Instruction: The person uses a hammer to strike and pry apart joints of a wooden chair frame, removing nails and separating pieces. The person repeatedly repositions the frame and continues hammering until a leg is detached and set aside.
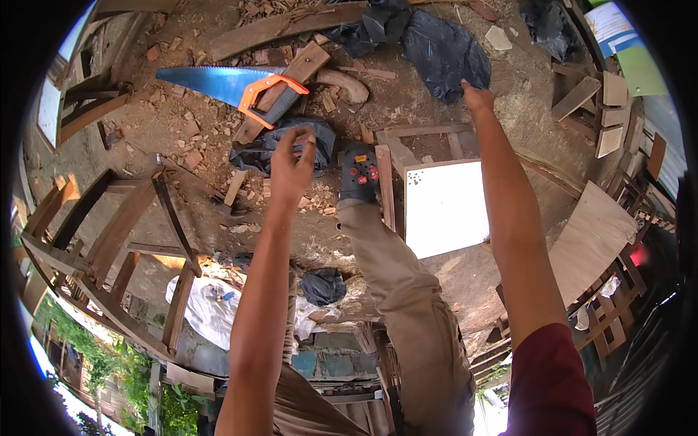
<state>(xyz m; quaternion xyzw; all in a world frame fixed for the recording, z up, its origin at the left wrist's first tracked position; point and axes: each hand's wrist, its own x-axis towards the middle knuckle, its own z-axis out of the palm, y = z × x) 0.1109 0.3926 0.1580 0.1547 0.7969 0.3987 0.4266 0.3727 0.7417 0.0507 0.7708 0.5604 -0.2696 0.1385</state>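
Note:
My right hand reaches far forward, its fingers closed on the near edge of a black plastic bag lying on the dirt. My left hand hangs empty with its fingers loosely bent and apart. Beneath it is a second crumpled black plastic bag; whether they touch I cannot tell. Just beyond the left hand, a handsaw with a blue blade and an orange and grey handle rests across a short wooden board. A curved piece of wood lies beside the board.
A wooden frame with a white panel stands right of my shoe. Slatted wooden furniture stands at the left. A long plank lies at the far side, with wood chips scattered around. Wood offcuts are stacked at the right.

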